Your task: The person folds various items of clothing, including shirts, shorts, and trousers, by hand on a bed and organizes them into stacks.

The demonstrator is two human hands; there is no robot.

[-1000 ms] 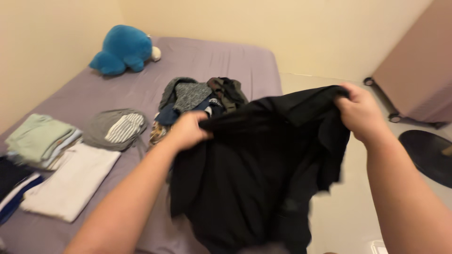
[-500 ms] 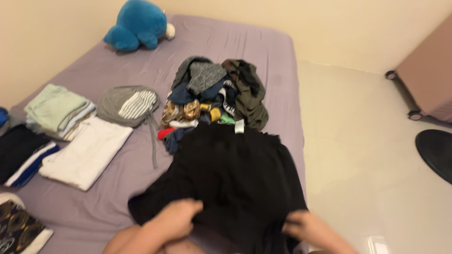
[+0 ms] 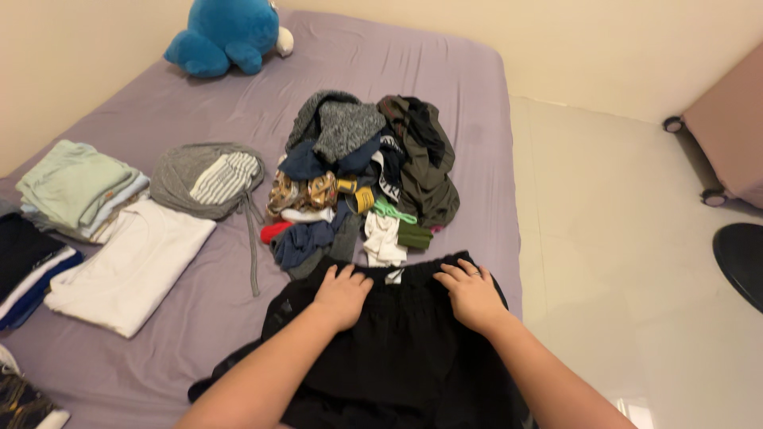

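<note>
A black garment (image 3: 397, 349) lies spread on the near edge of the purple bed (image 3: 238, 111). My left hand (image 3: 342, 294) rests flat on its upper edge, fingers apart. On the same edge, further right, my right hand (image 3: 470, 294) presses down flat with a ring on one finger. Neither hand grips the cloth. Just beyond the garment sits a heap of mixed unfolded clothes (image 3: 362, 179).
Folded stacks lie at the left: pale green (image 3: 75, 187), white (image 3: 131, 266), dark with stripes (image 3: 28, 266). A grey hooded top (image 3: 208, 179) lies beside them. A blue plush toy (image 3: 226, 32) sits far back. At right are pale floor tiles, a wheeled case (image 3: 727, 111) and a dark round base (image 3: 743, 258).
A second ago I held the black garment up in both hands. It has come down onto the bed, and my hands have let go and moved onto its far edge, lying flat.
</note>
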